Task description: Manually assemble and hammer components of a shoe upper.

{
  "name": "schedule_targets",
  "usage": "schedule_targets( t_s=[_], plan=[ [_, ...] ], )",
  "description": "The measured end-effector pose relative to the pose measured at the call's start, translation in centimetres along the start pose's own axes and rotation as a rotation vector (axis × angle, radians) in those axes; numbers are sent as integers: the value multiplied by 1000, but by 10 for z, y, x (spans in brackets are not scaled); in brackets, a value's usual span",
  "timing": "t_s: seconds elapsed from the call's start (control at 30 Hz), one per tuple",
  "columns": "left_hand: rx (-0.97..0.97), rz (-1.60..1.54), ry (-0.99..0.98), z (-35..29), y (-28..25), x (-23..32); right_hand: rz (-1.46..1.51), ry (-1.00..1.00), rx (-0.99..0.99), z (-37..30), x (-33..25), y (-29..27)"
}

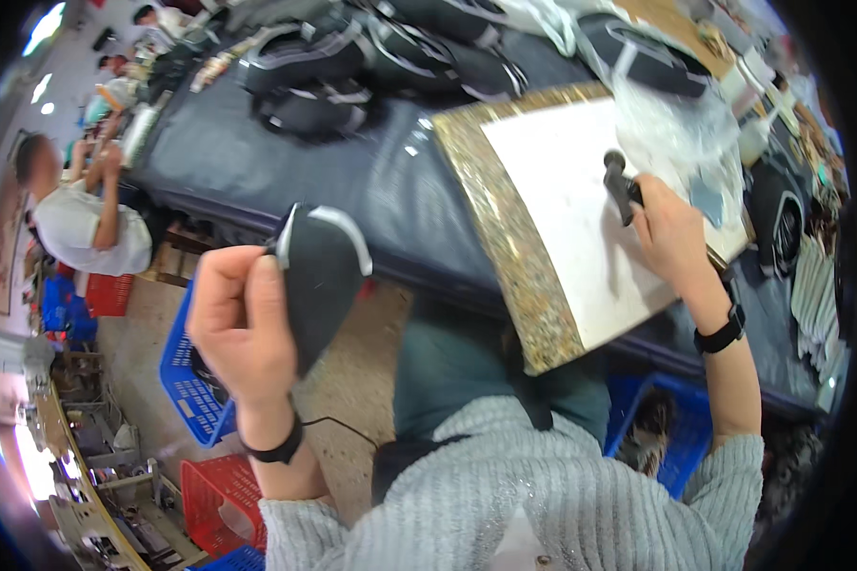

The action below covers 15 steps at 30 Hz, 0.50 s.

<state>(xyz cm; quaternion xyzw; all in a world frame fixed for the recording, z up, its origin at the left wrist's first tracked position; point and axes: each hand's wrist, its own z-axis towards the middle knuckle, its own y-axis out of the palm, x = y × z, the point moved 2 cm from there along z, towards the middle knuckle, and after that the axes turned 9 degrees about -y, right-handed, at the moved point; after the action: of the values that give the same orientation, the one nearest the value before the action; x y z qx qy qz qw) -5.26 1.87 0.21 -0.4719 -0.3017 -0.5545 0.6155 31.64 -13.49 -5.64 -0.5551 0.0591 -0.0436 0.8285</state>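
Observation:
Raised over the table's front edge, my left hand pinches a black shoe upper with a pale grey strip along its rim. The upper hangs in the air, apart from the table. On the right, my right hand is closed round a small hammer. The dark head of the hammer stands above a white sheet, which lies on a speckled stone slab. Part of the hammer's handle is hidden in my fingers.
Several black shoe uppers are heaped at the back of the dark table. A clear plastic bag lies on the slab's far right. Blue and red baskets stand on the floor. Another person sits at the left.

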Motion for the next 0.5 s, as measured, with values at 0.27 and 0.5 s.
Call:
schedule_targets(
  t_s=[0.27,0.5],
  plan=[
    [-75,310,655,-20,97,31,1858,41,24,52,-154,-18],
    [-703,42,305,-41,84,62,1621,422,-112,80,-110,7]
  ],
)
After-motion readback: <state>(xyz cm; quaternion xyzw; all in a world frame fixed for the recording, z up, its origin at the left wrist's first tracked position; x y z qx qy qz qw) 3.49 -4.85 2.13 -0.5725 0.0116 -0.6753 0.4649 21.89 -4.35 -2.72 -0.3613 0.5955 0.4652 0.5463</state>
